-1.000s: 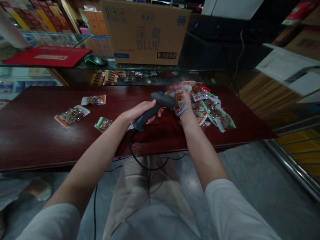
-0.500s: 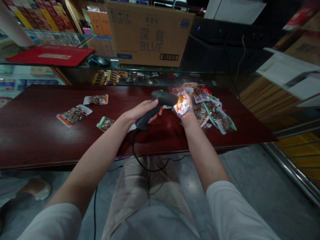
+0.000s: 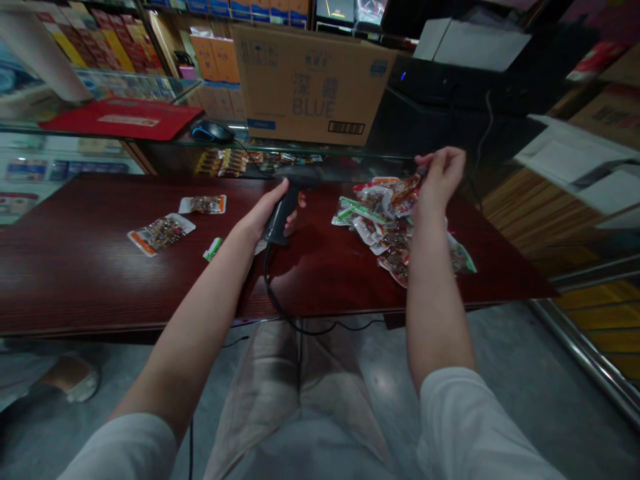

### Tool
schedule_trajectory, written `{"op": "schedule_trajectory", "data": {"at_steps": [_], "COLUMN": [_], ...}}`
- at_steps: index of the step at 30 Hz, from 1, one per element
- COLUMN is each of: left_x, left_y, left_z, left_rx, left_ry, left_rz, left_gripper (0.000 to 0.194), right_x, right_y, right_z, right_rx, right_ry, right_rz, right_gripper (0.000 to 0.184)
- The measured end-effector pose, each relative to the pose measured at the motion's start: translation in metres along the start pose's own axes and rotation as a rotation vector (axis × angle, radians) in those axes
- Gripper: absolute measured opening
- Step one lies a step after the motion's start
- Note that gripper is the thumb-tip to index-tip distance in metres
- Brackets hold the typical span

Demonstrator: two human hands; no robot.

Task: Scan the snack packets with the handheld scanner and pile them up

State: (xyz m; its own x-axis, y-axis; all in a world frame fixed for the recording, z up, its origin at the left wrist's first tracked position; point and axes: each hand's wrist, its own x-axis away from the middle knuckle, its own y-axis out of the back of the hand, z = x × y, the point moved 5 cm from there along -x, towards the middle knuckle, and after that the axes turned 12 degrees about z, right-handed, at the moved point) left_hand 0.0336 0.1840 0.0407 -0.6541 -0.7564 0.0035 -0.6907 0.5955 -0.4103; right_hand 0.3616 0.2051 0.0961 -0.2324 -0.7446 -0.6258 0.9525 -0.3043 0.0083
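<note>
A black plastic handheld barcode scanner [image 3: 283, 207] points its head toward the far side, its thin black cable [image 3: 274, 290] trailing over the near edge of the dark red wooden bench [image 3: 75, 280]. Clear snack packets with red, green and white printed edges lie heaped [image 3: 395, 233] at right. Two orange-edged packets [image 3: 161, 235] lie apart at left, with a green-edged packet [image 3: 213, 249] partly hidden nearer the middle.
</note>
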Motion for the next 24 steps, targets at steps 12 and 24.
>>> {"op": "schedule_trajectory", "data": {"at_steps": [12,24], "left_x": [0.0,0.012], "left_y": [0.002,0.019], "left_z": [0.001,-0.023], "left_rx": [-0.023,-0.137], "left_ry": [0.046,0.047], "left_rz": [-0.083,-0.168], "left_gripper": [0.052,0.051], "right_x": [0.005,0.047], "right_y": [0.032,0.036], "right_z": [0.021,-0.006], "right_rx": [0.901,0.585], "right_ry": [0.132,0.073], "right_rz": [0.011,0.268], "right_gripper": [0.023,0.015]}}
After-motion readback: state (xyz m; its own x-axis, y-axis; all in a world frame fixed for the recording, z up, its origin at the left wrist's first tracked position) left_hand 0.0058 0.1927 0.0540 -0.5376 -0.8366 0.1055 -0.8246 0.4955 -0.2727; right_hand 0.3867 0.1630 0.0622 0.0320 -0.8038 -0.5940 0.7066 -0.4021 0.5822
